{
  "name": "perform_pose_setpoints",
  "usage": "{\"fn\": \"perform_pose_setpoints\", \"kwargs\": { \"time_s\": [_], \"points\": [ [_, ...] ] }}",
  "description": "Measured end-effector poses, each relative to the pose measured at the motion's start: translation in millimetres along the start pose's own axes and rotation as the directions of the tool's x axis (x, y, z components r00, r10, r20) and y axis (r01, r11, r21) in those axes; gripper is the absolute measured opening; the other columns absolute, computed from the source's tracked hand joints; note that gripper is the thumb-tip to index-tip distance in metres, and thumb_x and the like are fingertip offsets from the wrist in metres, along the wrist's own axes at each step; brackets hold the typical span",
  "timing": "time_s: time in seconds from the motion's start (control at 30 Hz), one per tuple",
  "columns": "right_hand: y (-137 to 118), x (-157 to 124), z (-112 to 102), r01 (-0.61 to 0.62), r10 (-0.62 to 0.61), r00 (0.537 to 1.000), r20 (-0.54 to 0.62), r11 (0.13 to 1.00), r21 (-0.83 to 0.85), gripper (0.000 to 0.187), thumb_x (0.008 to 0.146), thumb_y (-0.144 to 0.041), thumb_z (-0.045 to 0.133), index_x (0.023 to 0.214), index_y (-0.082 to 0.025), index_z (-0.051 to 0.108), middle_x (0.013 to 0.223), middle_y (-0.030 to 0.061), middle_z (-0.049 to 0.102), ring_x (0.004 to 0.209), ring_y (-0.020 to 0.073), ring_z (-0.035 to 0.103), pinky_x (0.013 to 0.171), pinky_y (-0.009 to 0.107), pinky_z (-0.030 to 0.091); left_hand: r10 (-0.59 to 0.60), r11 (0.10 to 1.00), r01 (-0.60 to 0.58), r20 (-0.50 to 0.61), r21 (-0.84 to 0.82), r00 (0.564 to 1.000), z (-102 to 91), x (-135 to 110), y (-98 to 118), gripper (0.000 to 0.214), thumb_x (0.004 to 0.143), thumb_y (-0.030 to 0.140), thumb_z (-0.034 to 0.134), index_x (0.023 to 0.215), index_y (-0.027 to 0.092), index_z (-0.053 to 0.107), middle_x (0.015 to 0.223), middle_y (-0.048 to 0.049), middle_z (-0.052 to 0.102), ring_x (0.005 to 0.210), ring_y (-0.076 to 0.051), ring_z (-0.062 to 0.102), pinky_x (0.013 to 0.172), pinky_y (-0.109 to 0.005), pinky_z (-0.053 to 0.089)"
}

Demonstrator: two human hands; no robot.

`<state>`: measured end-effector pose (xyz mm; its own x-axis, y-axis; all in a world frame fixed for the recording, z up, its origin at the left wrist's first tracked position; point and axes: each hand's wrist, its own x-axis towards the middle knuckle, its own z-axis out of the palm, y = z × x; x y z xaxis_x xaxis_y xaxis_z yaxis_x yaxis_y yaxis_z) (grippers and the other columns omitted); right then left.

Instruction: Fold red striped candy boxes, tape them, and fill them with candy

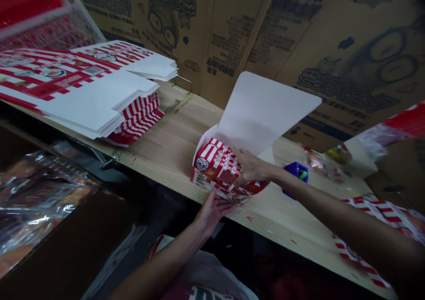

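The left hand (212, 211) is coming up from the bottom of the frame, its fingers spread and pressing against the near lower corner of a red-and-white striped cardboard food box (217, 171). The right hand (252, 167) is reaching in from the right, its fingers lying close together across the box's printed upper side and pinching nothing that shows. The box is sitting between the two hands and touching both, near the front edge of a pale wooden worktop (172, 145), with its white lid flap (262, 114) standing open and tilting back. Below the worktop edge at the lower left, clear plastic bags of orange-brown goods (36, 202) are lying in a dark carton (83, 242). A red-and-white printed sheet (372, 229) is lying at the lower right. Just beyond the box, a blue object (296, 178) and some small plastic-wrapped pieces (318, 165) are resting on the worktop. A stack of flat striped box blanks (83, 83) is lying at the upper left beside a wire basket (66, 25), and large printed corrugated cardboard sheets (348, 48) are standing along the back
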<state>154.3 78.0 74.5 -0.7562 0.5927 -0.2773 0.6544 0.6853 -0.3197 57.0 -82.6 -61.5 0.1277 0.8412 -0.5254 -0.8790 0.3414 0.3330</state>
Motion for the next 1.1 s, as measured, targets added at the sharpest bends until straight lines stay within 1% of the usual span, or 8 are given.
{"fn": "perform_pose_setpoints", "kwargs": {
  "time_s": [0.1,0.23,0.37,0.53,0.8,0.93,1.03,1.1],
  "points": [
    [-6.3,-1.3,2.5,0.043,-0.036,0.996,0.081,0.996,-0.084,0.122,0.048,-0.053,0.082,0.148,-0.014,0.024,0.118,0.0189,0.05,0.108,0.0394,0.049,0.09,0.053,0.045,0.018,0.998,-0.016,0.037,-0.053,0.999,0.8,1.4,-3.6,0.047,0.074,0.06,0.067,0.072,0.014,0.058,0.072,-0.0111,0.07,0.081,-0.028,0.07,0.095,-0.047,0.046],
    [2.7,-6.3,10.2,0.071,-0.064,0.992,0.106,0.995,-0.065,0.125,0.055,-0.07,0.074,0.151,-0.014,0.015,0.128,0.0225,0.046,0.115,0.043,0.046,0.094,0.06,0.042,-0.023,0.999,0.027,0.087,-0.045,0.996,-4.7,-2.0,0.2,0.026,0.073,0.033,0.075,0.081,0.01,0.066,0.074,-0.0101,0.072,0.081,-0.026,0.07,0.094,-0.043,0.046],
    [12.1,-9.4,9.1,0.068,-0.075,0.99,0.118,0.996,0.058,0.098,0.075,-0.075,0.052,0.15,-0.022,0.019,0.14,0.0177,0.041,0.127,0.0387,0.042,0.103,0.059,0.036,-0.119,0.992,0.121,0.068,-0.022,0.991,-12.8,-3.0,5.8,0.017,0.08,0.028,0.064,0.079,0.011,0.064,0.075,-0.0114,0.072,0.078,-0.026,0.071,0.089,-0.043,0.048],
    [2.8,2.7,3.6,0.022,-0.017,0.999,-0.049,0.995,0.093,0.066,0.093,-0.064,0.023,0.143,-0.021,0.032,0.132,0.015,0.052,0.127,0.0311,0.046,0.106,0.051,0.036,-0.161,0.986,0.161,0.003,0.044,0.987,-19.6,-3.8,7.7,0.012,0.083,0.024,0.058,0.083,0.013,0.061,0.077,-0.0095,0.072,0.074,-0.025,0.071,0.084,-0.042,0.05],
    [-11.7,0.9,25.3,0.004,-0.016,0.995,-0.097,0.992,-0.123,0.066,0.089,-0.07,0.034,0.118,-0.013,0.048,0.112,0.0187,0.059,0.102,0.0311,0.056,0.091,0.047,0.046,-0.201,0.979,0.2,0.015,0.048,0.98,-5.2,8.0,16.6,0.012,0.083,0.022,0.054,0.084,0.012,0.061,0.072,-0.0123,0.072,0.078,-0.027,0.071,0.094,-0.045,0.046],
    [-15.3,-5.8,31.4,-0.022,-0.007,0.99,-0.143,0.98,-0.197,0.069,0.089,-0.071,0.028,0.12,-0.012,0.047,0.113,0.02,0.058,0.102,0.0332,0.056,0.089,0.049,0.045,-0.167,0.984,0.167,0.003,0.056,0.986,-1.9,13.3,8.4,0.01,0.078,0.023,0.06,0.081,0.013,0.061,0.073,-0.011,0.072,0.079,-0.026,0.07,0.094,-0.044,0.046],
    [-15.6,-4.4,28.4,-0.036,0.015,0.992,-0.127,0.986,-0.163,0.072,0.089,-0.072,0.028,0.124,-0.012,0.046,0.118,0.0205,0.058,0.106,0.035,0.056,0.092,0.052,0.042,-0.11,0.968,0.103,0.015,0.229,0.994,-0.6,-8.9,6.3,0.015,0.073,0.029,0.067,0.077,0.016,0.061,0.077,-0.0103,0.071,0.078,-0.027,0.069,0.086,-0.046,0.049],
    [-12.8,-3.0,22.4,-0.044,0.039,0.996,-0.074,0.997,-0.064,0.068,0.091,-0.07,0.024,0.122,-0.016,0.05,0.119,0.0172,0.06,0.109,0.0335,0.056,0.095,0.052,0.041,0.019,0.844,-0.069,0.098,0.531,0.995,6.8,-36.0,14.1,0.017,0.072,0.032,0.071,0.078,0.018,0.064,0.08,-0.0099,0.072,0.078,-0.028,0.068,0.083,-0.047,0.051]
  ]
}}
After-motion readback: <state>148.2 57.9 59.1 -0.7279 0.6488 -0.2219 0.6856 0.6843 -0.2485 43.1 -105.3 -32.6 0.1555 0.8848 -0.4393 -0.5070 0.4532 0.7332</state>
